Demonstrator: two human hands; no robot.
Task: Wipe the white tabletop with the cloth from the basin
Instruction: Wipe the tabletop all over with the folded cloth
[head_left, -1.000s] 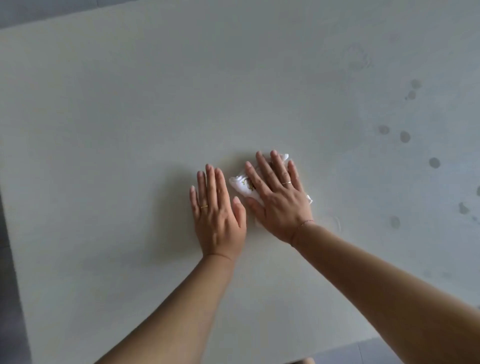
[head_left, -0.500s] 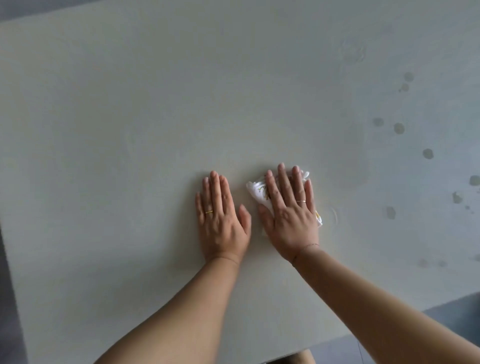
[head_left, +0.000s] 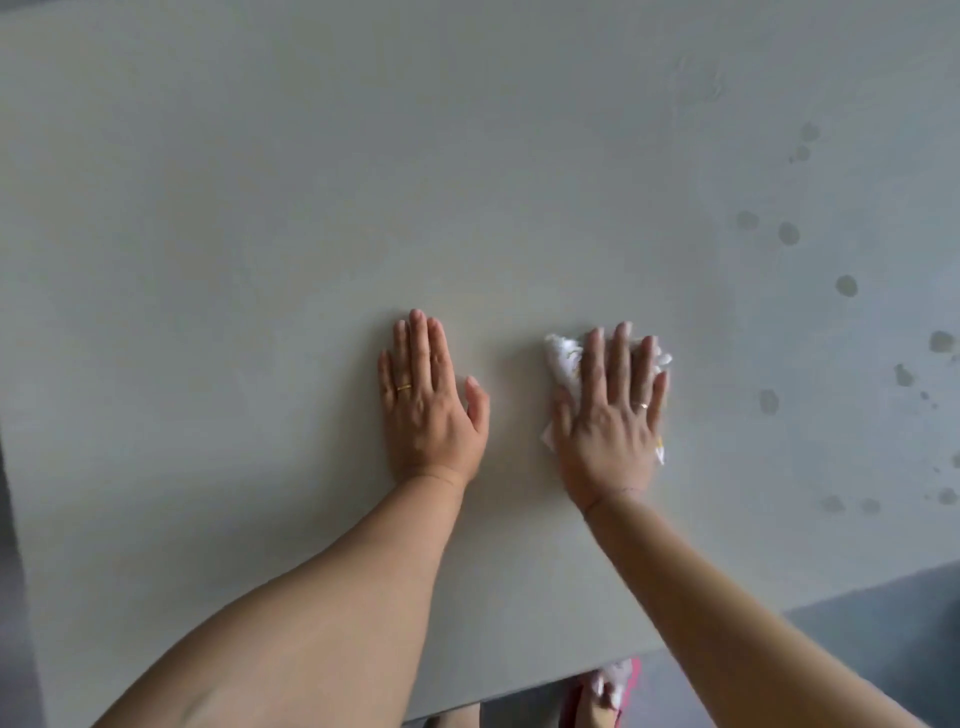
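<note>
Wiping step in hand: right grip (head_left: 610, 421) lies flat, fingers straight, pressing the cloth (head_left: 561, 358) onto the desk (head_left: 260, 234). Cloth is bunched under the palm, edges showing past the fingertips and thumb side. Left grip (head_left: 428, 410) is flat, fingers straight, holding nothing, planted left of the right grip. Dark spots (head_left: 847, 286) sit well right of the right grip and look unwiped. Next move, my guess: slide the cloth rightward over them under firm pressure.

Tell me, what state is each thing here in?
tabletop: dark spots on its right side.
left hand: flat on the tabletop, fingers straight, holding nothing.
right hand: flat, fingers straight, pressing the cloth.
cloth: crumpled, mostly covered by the right hand.
</note>
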